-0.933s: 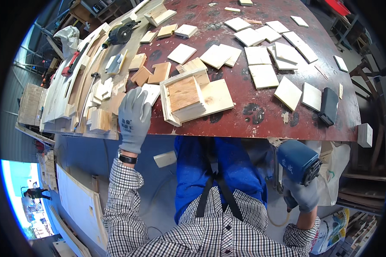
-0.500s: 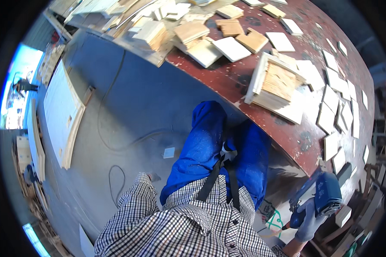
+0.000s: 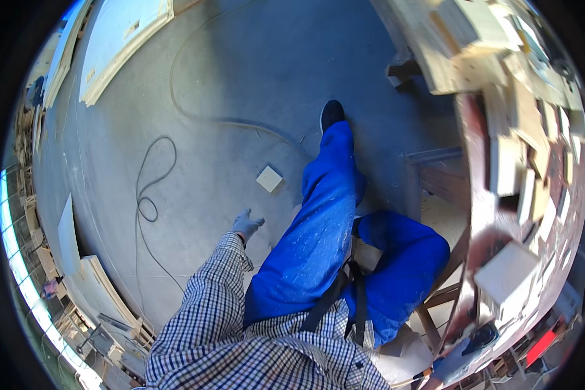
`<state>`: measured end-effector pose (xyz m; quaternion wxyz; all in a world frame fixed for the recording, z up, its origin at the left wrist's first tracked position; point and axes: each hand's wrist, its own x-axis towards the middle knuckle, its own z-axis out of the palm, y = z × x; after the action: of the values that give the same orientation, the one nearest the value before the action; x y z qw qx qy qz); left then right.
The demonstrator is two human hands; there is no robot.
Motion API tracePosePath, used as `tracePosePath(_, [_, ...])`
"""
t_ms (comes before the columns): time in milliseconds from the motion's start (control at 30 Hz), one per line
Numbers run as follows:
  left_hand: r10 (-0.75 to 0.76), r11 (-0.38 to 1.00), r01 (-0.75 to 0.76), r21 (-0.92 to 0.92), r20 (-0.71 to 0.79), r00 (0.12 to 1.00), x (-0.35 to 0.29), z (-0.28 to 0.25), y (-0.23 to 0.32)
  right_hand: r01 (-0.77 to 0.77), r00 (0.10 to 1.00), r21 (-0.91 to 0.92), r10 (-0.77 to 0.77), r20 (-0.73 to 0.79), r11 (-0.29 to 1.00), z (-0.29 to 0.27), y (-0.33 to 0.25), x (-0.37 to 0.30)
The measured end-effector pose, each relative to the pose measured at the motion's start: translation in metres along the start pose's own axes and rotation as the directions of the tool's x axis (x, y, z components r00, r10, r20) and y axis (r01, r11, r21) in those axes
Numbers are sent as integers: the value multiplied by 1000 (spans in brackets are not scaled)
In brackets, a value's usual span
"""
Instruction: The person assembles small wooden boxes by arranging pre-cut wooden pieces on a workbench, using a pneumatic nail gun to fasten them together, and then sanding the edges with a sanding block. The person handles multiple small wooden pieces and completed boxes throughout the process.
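Note:
My left hand, in a grey glove, hangs above the floor with its fingers apart and nothing in it. Nearest to it, a small square wooden piece lies on the grey floor, apart from the fingers. My right hand does not show. By the table edge at the lower right is a dark blue power tool, partly cut off and hard to make out. A pale wooden block stands on the dark red table at my right.
Several wooden pieces crowd the table's far end. A thin cable loops across the floor at left, and a hose curves farther ahead. Large pale panels stand at the far left. The table's wooden frame is beside my legs.
My view has swung left and down, so the table sits farther right. My left hand has come out past the sleeve toward the square piece. My right hand, earlier on the power tool, has left view.

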<state>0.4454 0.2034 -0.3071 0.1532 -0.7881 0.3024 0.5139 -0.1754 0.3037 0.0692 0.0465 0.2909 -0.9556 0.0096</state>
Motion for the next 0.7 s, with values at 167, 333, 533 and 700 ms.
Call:
tracePosePath(167, [-113, 990, 105, -91, -79, 991, 32, 23, 16, 221, 975, -42, -219, 39, 974, -45, -63, 10])
tracePosePath(333, [-391, 706, 385, -594, 127, 912, 23, 18, 27, 134, 984, -93, -122, 128, 987, -81, -83, 27])
tracePosePath(533, [-473, 525, 418, -741, 155, 868, 72, 57, 8, 192, 972, -173, -163, 167, 966, -93, -132, 45])
tracePosePath(700, [-525, 658, 459, -597, 74, 848, 98, 60, 9, 176, 972, -229, -133, 194, 957, -115, -140, 42])
